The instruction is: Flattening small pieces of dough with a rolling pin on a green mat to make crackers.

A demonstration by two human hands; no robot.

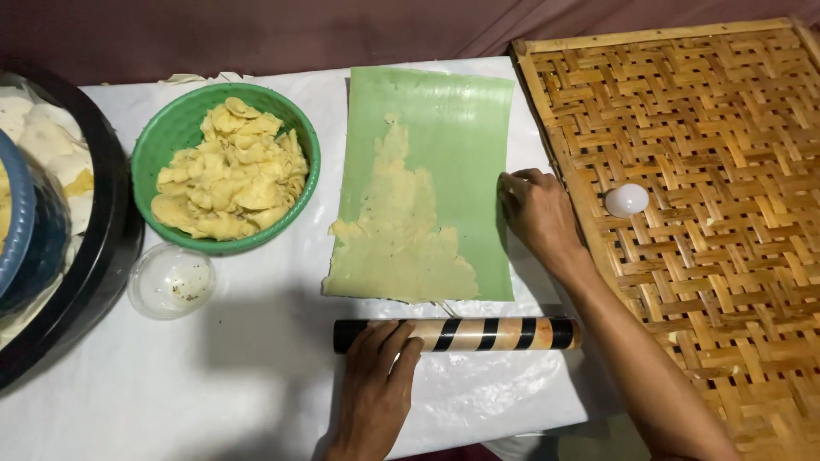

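**Hands at the rolling pin and the green sheet**

While the left hand lies flat and open-fingered on the dark end of a striped rolling pin, pressing on it without gripping around it, the right hand rests at the right edge of a green sheet, its fingers curled down onto that edge; whether they pinch the sheet I cannot tell. The pin lies crosswise on the white-covered surface, just below the sheet's bottom edge. A thin, ragged layer of pale dough spreads over the lower left part of the sheet, narrowing toward the top. To the left stands a green bowl heaped with yellowish dough pieces, and just below it a small clear lid. A woven bamboo tray sits to the right, close beside the right hand, with a small white round object lying on it. A dark round tray shows at the far left edge.
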